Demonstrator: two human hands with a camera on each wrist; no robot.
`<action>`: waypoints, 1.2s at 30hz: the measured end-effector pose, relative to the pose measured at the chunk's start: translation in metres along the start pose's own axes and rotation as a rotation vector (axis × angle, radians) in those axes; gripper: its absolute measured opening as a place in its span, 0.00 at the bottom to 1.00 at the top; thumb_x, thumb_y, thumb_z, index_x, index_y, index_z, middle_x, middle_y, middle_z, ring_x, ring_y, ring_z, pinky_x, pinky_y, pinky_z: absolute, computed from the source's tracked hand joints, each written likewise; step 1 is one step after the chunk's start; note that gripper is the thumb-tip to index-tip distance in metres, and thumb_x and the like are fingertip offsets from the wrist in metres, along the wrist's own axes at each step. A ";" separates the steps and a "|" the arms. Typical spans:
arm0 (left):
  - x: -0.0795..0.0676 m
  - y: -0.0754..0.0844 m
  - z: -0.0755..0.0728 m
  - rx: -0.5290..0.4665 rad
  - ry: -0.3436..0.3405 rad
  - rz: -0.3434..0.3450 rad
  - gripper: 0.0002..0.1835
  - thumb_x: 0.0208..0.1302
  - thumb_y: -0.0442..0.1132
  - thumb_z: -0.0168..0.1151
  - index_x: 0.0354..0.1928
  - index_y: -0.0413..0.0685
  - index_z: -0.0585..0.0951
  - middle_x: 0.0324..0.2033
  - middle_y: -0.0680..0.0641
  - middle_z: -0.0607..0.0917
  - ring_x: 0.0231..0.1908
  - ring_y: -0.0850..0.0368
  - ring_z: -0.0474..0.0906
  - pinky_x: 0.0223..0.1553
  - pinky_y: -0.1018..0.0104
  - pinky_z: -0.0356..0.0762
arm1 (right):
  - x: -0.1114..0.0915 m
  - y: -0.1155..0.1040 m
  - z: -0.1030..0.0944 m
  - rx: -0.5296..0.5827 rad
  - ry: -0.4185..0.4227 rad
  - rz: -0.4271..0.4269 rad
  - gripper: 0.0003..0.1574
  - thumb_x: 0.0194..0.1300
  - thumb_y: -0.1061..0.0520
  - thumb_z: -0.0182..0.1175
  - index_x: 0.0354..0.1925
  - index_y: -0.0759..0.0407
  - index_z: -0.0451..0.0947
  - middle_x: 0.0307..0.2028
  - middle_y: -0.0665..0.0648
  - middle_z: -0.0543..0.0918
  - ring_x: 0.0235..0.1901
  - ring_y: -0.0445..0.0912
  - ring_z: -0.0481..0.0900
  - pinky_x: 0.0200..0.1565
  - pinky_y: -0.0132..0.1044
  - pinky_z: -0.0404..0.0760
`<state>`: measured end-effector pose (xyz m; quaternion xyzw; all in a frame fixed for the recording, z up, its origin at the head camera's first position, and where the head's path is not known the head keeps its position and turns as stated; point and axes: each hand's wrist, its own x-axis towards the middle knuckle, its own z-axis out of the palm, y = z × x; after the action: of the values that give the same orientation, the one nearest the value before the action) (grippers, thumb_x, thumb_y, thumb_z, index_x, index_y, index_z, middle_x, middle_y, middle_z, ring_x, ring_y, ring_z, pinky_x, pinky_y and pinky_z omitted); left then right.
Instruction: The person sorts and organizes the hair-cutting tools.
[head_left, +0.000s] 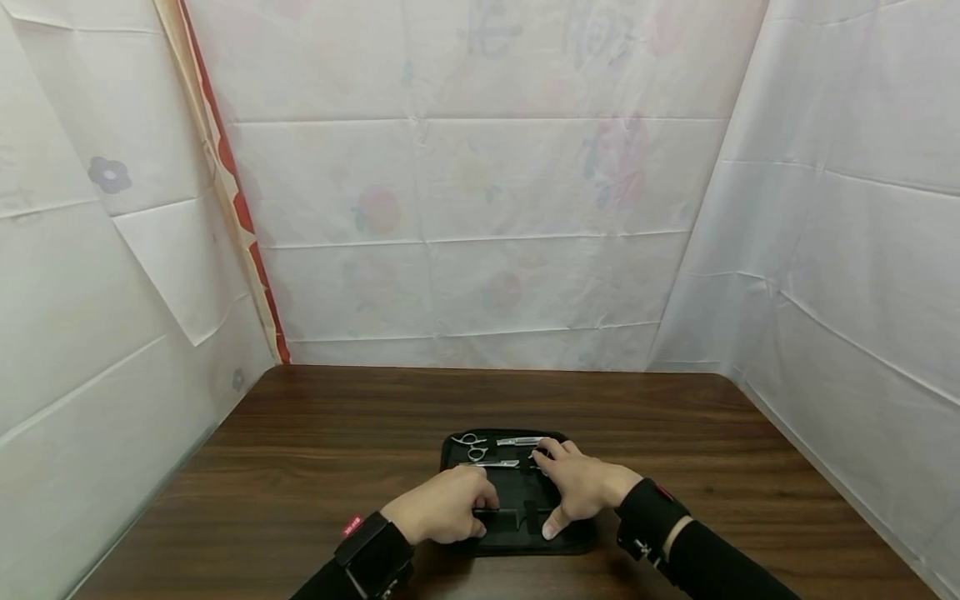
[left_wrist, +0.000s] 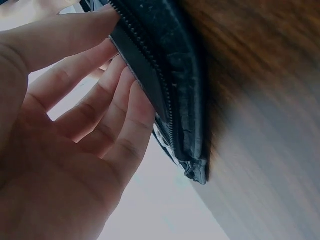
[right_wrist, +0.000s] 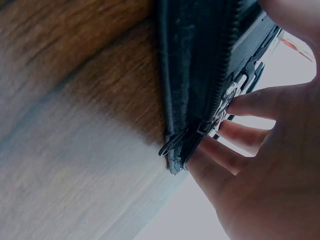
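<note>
A black zip case [head_left: 517, 546] lies unfolded on the wooden table. Inside its upper part are silver scissors [head_left: 477, 454], a second silver pair [head_left: 504, 463] and a slim silver tool [head_left: 519, 442]. At the case's left side my left hand [head_left: 450, 504] has bent fingers and pinches a slim black strip [left_wrist: 142, 75], whose kind I cannot make out. My right hand [head_left: 581, 483] spans the right side with spread fingers. Its thumb touches the lower panel, and its fingertips rest near scissor handles that they partly hide.
The dark wood table [head_left: 337, 425] carries the case near its front. White printed sheets [head_left: 480, 183] hang behind it and on both sides. A zipper pull [right_wrist: 172, 142] dangles at the case's corner. A black strap [head_left: 532, 517] crosses the lower panel.
</note>
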<state>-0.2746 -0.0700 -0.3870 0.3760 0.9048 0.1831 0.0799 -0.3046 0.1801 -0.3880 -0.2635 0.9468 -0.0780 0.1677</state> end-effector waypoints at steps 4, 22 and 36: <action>0.003 0.003 -0.001 0.009 0.001 -0.012 0.12 0.54 0.33 0.77 0.41 0.50 0.90 0.32 0.59 0.79 0.33 0.69 0.72 0.38 0.69 0.76 | 0.000 0.000 -0.001 0.010 0.003 0.001 0.70 0.48 0.33 0.77 0.78 0.59 0.58 0.78 0.58 0.51 0.75 0.56 0.54 0.63 0.52 0.72; -0.003 -0.002 -0.003 -0.032 0.012 -0.030 0.13 0.54 0.34 0.77 0.42 0.51 0.87 0.33 0.58 0.76 0.36 0.67 0.70 0.41 0.68 0.75 | 0.000 0.002 -0.002 0.013 0.001 0.010 0.71 0.48 0.32 0.77 0.78 0.59 0.57 0.78 0.58 0.50 0.75 0.56 0.53 0.63 0.52 0.71; -0.016 -0.014 -0.006 -0.085 -0.012 -0.084 0.14 0.52 0.34 0.78 0.41 0.52 0.86 0.32 0.58 0.77 0.35 0.66 0.72 0.38 0.66 0.75 | 0.000 0.001 0.002 0.041 -0.003 0.001 0.69 0.49 0.34 0.77 0.79 0.57 0.57 0.78 0.58 0.50 0.75 0.57 0.53 0.62 0.53 0.72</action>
<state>-0.2743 -0.0916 -0.3865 0.3352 0.9107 0.2154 0.1088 -0.3045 0.1807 -0.3900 -0.2598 0.9448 -0.0967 0.1746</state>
